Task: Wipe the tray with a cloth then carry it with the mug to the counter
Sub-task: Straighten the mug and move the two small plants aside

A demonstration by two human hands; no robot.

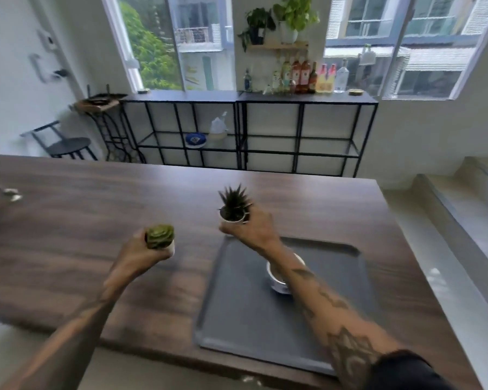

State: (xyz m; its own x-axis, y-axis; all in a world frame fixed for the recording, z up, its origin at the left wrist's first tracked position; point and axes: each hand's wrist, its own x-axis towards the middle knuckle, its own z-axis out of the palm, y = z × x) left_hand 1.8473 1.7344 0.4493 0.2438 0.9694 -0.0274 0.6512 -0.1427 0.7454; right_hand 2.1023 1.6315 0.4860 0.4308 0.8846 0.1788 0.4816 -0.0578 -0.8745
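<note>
A rosette succulent pot [160,240] was gripped by the left hand [141,250], a spiky one [234,210] by the right hand [251,228]; the mug [276,277] sat mid-tray [237,311].

The right forearm crosses the mug [276,277], hiding its 3 o'clock side and any handle. The right hand [248,228] covers most of the spiky plant's pot [233,218]; the left hand [141,249] wraps the round plant's pot [171,247], leaving only a white sliver. The tray [237,305] loses its 5 o'clock corner behind a dark sleeve [406,370]. White bits [12,194] at 9 o'clock are too blurred to identify.
</note>
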